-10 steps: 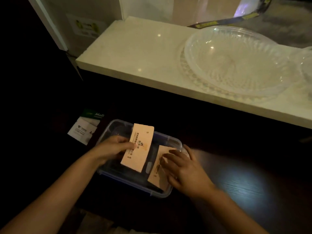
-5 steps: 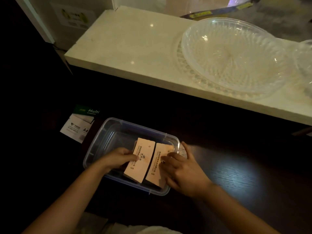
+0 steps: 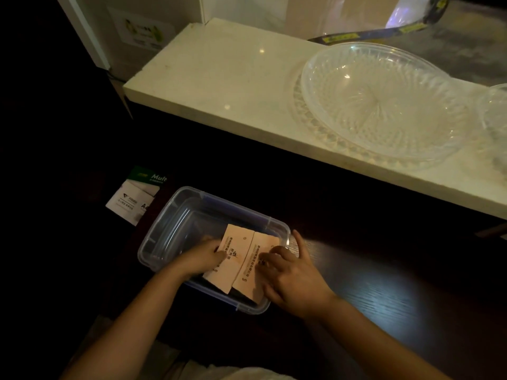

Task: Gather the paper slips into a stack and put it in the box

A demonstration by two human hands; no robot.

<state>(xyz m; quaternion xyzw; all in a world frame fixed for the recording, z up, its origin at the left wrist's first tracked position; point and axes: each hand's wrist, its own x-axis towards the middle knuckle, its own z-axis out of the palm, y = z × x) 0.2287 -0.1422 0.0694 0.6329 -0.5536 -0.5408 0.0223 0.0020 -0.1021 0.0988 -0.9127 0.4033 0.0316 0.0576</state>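
A clear plastic box [image 3: 175, 223] with a blue-trimmed rim sits on the dark wooden table. Two pale pink paper slips lie side by side in its right part. My left hand [image 3: 201, 257] grips the left slip [image 3: 233, 259] at its left edge, inside the box. My right hand [image 3: 290, 278] rests over the right slip [image 3: 253, 272], fingers pressing on it, with the index finger stretched over the box's right rim. Whether more slips lie underneath is hidden.
A pack of A4 paper [image 3: 134, 196] lies left of the box. Behind the dark table [image 3: 384, 283] runs a white marble ledge [image 3: 219, 78] carrying a large glass dish [image 3: 384, 105] and part of another dish [image 3: 498, 113] at the right edge.
My left hand has lowered its slip from above the box down into it, beside the right slip. My right hand stays on the right slip.
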